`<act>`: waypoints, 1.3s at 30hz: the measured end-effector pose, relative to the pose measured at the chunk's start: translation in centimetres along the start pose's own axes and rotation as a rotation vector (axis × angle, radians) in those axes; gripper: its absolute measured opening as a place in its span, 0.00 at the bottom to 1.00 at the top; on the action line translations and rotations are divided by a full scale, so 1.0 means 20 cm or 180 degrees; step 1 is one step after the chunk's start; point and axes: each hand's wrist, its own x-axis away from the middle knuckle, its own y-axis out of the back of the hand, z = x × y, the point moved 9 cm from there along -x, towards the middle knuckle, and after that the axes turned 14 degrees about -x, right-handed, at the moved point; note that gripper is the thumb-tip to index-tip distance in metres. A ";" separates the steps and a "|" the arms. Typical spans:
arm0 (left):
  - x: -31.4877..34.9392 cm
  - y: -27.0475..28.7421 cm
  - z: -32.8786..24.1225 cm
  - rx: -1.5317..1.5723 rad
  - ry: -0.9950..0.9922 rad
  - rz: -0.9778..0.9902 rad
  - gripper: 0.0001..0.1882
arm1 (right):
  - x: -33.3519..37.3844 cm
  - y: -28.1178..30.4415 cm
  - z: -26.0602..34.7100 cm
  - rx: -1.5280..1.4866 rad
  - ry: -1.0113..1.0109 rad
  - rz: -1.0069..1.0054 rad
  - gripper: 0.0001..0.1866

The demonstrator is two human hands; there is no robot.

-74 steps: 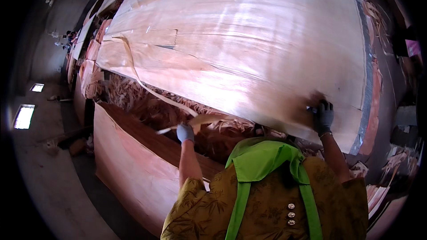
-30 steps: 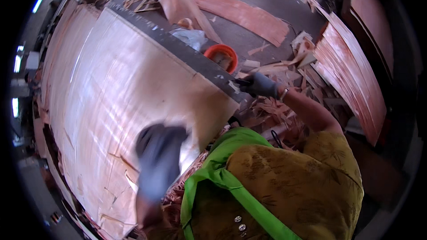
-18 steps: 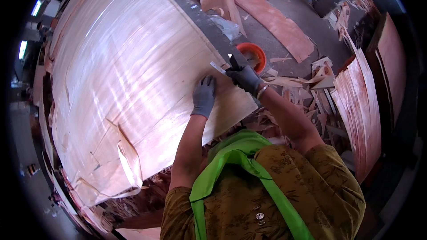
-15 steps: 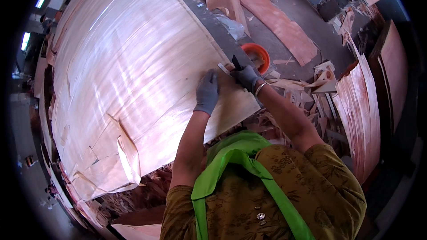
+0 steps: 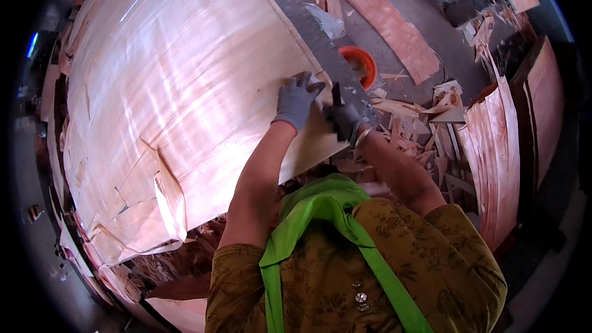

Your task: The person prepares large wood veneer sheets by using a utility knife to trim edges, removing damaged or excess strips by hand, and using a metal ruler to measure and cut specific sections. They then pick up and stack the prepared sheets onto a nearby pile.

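Note:
A wide pale wood veneer sheet [image 5: 197,68] lies before me, wrinkled and streaked with light. My left hand [image 5: 295,103], in a grey glove, rests near its right edge with fingers bent and thumb drawn toward them. Beside those fingertips shows a small pale piece [image 5: 319,79]; whether they pinch it is hard to make out. My right hand [image 5: 345,121], in a darker grey glove, is closed around a dark knife-like tool [image 5: 337,94] at the sheet's near right corner. The tool's flat black end points away from me; its lower part is hidden in the hand.
An orange bucket [image 5: 366,68] stands beyond the dark edge strip [image 5: 308,21] bordering the sheet. Reddish veneer strips [image 5: 394,28] and scraps [image 5: 425,139] litter the floor at right. Stacked veneer [image 5: 493,160] rises further right. A torn flap [image 5: 169,203] lifts at the sheet's near left.
My left hand has shifted up and right, its fingers bending near the pale piece. My right hand has moved slightly down and nearer with the dark tool. The view has shifted a little.

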 end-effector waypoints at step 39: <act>2.04 -0.40 1.06 0.1099 0.2147 -0.1009 0.22 | 0.44 -1.66 -0.71 0.1570 0.0214 0.1646 0.19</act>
